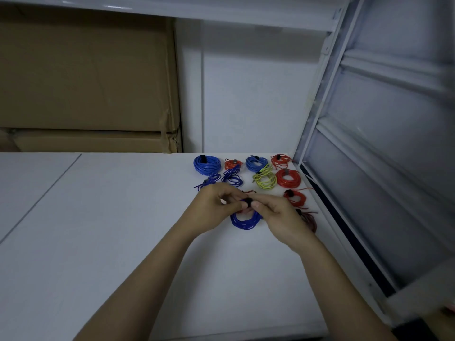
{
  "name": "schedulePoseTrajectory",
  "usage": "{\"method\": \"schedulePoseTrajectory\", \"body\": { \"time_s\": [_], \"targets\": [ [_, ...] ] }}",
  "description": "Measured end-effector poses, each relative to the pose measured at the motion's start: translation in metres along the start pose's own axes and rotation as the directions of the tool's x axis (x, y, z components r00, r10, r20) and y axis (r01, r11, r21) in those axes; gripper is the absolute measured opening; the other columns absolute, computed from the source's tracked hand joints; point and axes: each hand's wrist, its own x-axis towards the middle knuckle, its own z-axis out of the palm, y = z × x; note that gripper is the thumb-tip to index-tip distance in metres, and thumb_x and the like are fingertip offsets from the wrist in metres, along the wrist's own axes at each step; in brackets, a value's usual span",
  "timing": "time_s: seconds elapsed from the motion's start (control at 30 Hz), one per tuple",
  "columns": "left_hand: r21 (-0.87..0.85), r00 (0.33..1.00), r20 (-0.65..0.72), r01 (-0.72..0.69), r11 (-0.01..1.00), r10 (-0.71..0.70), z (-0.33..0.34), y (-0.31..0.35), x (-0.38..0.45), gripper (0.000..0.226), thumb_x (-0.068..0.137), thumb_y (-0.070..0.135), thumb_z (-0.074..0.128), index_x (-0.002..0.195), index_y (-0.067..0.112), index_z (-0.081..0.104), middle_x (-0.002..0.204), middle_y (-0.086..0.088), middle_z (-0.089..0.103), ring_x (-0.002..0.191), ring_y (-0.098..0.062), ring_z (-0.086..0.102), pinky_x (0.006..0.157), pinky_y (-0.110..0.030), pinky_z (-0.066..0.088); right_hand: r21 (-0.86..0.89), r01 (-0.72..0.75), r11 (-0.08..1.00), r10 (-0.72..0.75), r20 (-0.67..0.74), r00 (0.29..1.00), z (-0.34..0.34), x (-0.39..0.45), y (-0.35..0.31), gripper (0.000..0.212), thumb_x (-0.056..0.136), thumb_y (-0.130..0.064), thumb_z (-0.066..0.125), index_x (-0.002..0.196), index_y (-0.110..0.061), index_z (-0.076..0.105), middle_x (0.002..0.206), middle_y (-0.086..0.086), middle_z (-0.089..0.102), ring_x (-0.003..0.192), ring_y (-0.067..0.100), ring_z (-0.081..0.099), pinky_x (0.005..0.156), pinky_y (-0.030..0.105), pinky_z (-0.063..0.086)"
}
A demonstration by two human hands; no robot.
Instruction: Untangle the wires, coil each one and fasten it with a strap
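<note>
Blue coil (pixel 246 221) pinched by both hands near table's right edge (pixel 327 225).

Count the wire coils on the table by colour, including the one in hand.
Blue: 5, including the blue coil held by the left hand and right hand
Red/orange: 4
Yellow-green: 1, the yellow-green coil
Dark red: 1, the dark red coil, partly hidden
Total: 11
</note>
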Motion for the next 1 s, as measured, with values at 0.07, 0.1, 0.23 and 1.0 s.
{"method": "schedulePoseTrajectory", "body": {
  "time_s": [0.07,0.1,0.23,1.0],
  "targets": [
    [-0.069,0.999,-0.033,0.033,0.997,-0.035,0.011,-0.002,0.003,0.018,0.083,0.009,0.073,0.086,0.027,0.07,0.074,0.015,0.071,0.072,-0.001,0.067,0.068,-0.016,0.052,0.061,0.019,0.998,-0.015,-0.067,0.998,-0.003,-0.006,0.008,0.039,0.096,-0.005,0.052,0.103,-0.042,0.064,0.101,-0.02,0.071,0.103,0.0,0.063,0.091,0.016,0.048],
    [-0.089,0.997,-0.062,0.047,0.995,-0.052,0.016,-0.003,0.004,0.021,0.083,0.009,0.073,0.084,0.029,0.069,0.072,0.017,0.07,0.07,0.001,0.066,0.066,-0.013,0.051,0.085,0.027,0.996,-0.017,-0.111,0.994,-0.002,-0.009,0.011,0.038,0.094,-0.006,0.056,0.104,-0.042,0.064,0.103,-0.021,0.071,0.104,0.002,0.064,0.091,0.02,0.05],
    [-0.13,0.989,-0.113,0.079,0.988,-0.094,0.041,-0.004,0.014,0.017,0.082,0.007,0.072,0.086,0.023,0.07,0.081,0.005,0.071,0.077,-0.017,0.066,0.069,-0.024,0.053,0.097,0.002,0.995,0.034,-0.363,0.931,0.004,-0.014,0.023,0.035,0.088,0.001,0.063,0.094,-0.034,0.069,0.085,-0.021,0.072,0.088,0.0,0.068,0.077,0.017,0.053],
    [0.625,0.982,0.0,0.146,0.767,-0.187,0.035,-0.063,0.031,0.034,0.091,0.036,0.059,0.12,0.019,0.063,0.128,0.003,0.053,0.114,-0.017,0.051,0.085,-0.029,0.047,-0.596,-0.222,0.771,0.161,-0.156,0.975,-0.031,0.058,0.04,0.039,0.087,-0.036,0.067,0.111,-0.005,0.067,0.107,0.009,0.067,0.097,0.023,0.062,0.08,0.037,0.052]
  ]
}}
